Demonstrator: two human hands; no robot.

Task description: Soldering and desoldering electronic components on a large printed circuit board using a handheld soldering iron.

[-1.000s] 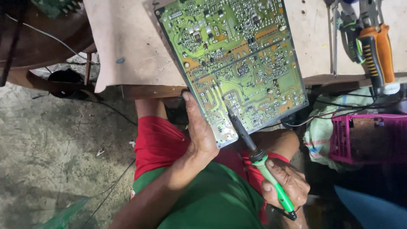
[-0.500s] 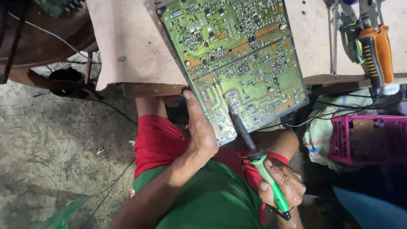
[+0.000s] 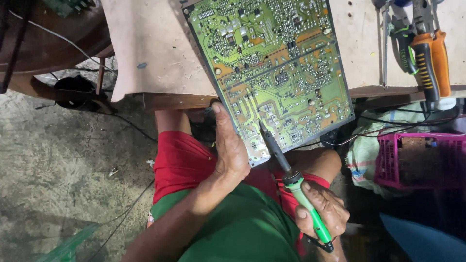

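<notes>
A large green circuit board [image 3: 276, 68] lies solder side up, half on the pale workbench [image 3: 150, 53] and half over its front edge. My left hand [image 3: 230, 150] grips the board's lower left edge, thumb along the side. My right hand [image 3: 323, 211] holds a green-handled soldering iron [image 3: 296, 187]. Its dark tip touches the board near the lower edge, just right of my left hand.
Pliers with orange and black handles [image 3: 429, 58] and other tools lie at the bench's right end. A pink plastic basket [image 3: 422, 160] and cloth sit below right, with black cables. A dark wooden piece stands upper left. Concrete floor is at left.
The soldering iron's tip has shifted slightly along the board's lower edge. My right hand has moved a little with it. My left hand keeps its grip on the board.
</notes>
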